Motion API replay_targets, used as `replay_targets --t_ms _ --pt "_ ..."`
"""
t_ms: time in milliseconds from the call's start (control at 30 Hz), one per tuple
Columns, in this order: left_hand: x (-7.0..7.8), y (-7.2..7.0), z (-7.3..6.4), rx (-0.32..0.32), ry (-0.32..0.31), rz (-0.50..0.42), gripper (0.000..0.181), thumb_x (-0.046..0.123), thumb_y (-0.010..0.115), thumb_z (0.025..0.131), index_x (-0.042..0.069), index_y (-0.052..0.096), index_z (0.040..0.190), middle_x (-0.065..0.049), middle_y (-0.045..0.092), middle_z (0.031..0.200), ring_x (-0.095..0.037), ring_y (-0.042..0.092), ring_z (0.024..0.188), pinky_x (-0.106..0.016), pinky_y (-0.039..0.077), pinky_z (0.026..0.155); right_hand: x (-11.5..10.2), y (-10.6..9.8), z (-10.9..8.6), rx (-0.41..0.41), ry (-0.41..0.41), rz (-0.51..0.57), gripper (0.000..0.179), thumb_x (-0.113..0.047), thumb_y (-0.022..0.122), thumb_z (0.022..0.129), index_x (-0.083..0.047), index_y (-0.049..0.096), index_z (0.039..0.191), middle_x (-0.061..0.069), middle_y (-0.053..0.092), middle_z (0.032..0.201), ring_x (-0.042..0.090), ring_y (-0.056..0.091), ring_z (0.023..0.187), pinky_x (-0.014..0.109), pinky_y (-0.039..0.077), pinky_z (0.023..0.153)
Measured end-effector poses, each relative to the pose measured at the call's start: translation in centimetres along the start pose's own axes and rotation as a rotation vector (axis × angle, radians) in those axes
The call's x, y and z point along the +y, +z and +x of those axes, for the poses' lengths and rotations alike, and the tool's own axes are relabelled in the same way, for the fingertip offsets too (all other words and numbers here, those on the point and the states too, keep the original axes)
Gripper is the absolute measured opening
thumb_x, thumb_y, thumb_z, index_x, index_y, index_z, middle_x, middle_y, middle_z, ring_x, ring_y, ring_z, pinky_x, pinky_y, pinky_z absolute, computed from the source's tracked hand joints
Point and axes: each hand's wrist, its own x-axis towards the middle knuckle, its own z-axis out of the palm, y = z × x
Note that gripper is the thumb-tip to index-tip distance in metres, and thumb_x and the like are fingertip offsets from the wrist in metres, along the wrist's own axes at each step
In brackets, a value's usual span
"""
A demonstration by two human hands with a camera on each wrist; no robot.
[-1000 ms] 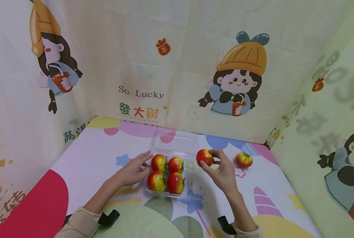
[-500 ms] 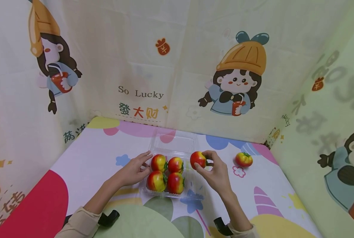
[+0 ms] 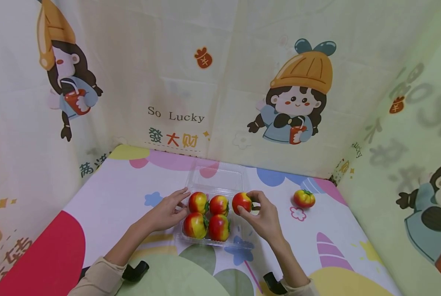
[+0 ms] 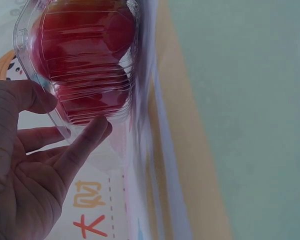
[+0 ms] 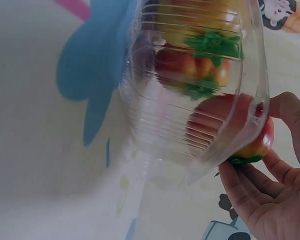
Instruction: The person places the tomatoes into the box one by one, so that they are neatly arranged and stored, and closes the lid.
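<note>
In the head view a clear plastic clamshell box [image 3: 239, 227] stands on the table with its lid [image 3: 220, 176] folded back. Inside its left and middle parts sit several red-and-yellow tomatoes [image 3: 195, 225] with green tops. My right hand [image 3: 268, 217] pinches another tomato [image 3: 241, 203] between thumb and fingers over the box's back right part. Its green top [image 5: 246, 160] faces the fingers in the right wrist view. At the box's left side my left hand [image 3: 168, 211] rests with extended, relaxed fingers [image 4: 82, 145] against the rim and wall.
One more tomato [image 3: 304, 199] lies on the patterned tablecloth [image 3: 105, 205] to the right of the box. Printed cloth walls [image 3: 220, 82] rise behind the table and at both sides. Black curved pieces [image 3: 136, 272] show at both wrists.
My right hand has carried its tomato leftward, from beside the box to over its back right part. The left hand, the box and the other tomatoes have stayed put.
</note>
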Motion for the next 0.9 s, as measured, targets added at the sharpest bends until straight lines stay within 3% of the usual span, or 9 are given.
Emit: replay_targets --t_ms 700,900 --pt "0.0 -0.1 0.0 0.008 0.004 0.001 0.057 0.008 0.06 0.095 -0.011 0.046 0.147 -0.03 0.038 0.157 -0.028 0.072 0.106 -0.035 0.062 0.085 0.8 1.0 0.4 -0.067 0.097 -0.055 0.047 -0.025 0.085 0.082 -0.011 0.062 0.12 0.006 0.071 0.113 0.025 0.066 0.104 0.051 0.059 0.091" --pt "0.0 0.0 0.0 0.001 0.004 0.0 0.058 0.008 0.061 0.095 -0.011 0.045 0.147 -0.031 0.037 0.157 -0.029 0.071 0.106 -0.035 0.062 0.085 1.0 1.4 0.5 -0.088 0.101 -0.116 0.046 -0.027 0.085 0.082 -0.011 0.064 0.12 0.008 0.071 0.118 0.029 0.061 0.114 0.053 0.055 0.098"
